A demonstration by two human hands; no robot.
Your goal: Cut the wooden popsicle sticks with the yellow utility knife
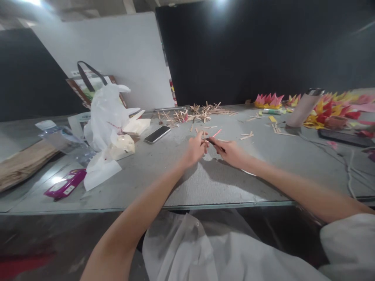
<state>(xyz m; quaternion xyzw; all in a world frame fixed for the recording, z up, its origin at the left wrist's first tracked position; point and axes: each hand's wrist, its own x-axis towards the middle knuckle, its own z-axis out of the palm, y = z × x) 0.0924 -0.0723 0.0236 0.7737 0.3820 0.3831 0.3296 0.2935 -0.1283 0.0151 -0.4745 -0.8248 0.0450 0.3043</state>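
Observation:
Both hands meet over the middle of the grey table (193, 183). My right hand (230, 152) is closed round a slim dark tool (211, 141), perhaps a knife, its tip pointing at my left hand. My left hand (197, 149) is closed with its fingers pinched at that tip; a small pale piece seems to be between them, too small to name. Just beyond the fingers lies a red-and-white striped strip (216, 133). Loose wooden craft sticks (247, 136) lie around, with a jumbled heap of sticks (205, 112) farther back.
To the left are a phone (157, 134), a white plastic bag (105, 113), a clear bottle (63, 140), a purple object (66, 184) and a wooden plank (26, 164). On the right stand a tumbler (304, 109) and colourful paper flowers (328, 111), near a white cable (350, 168). Dark panels rise behind.

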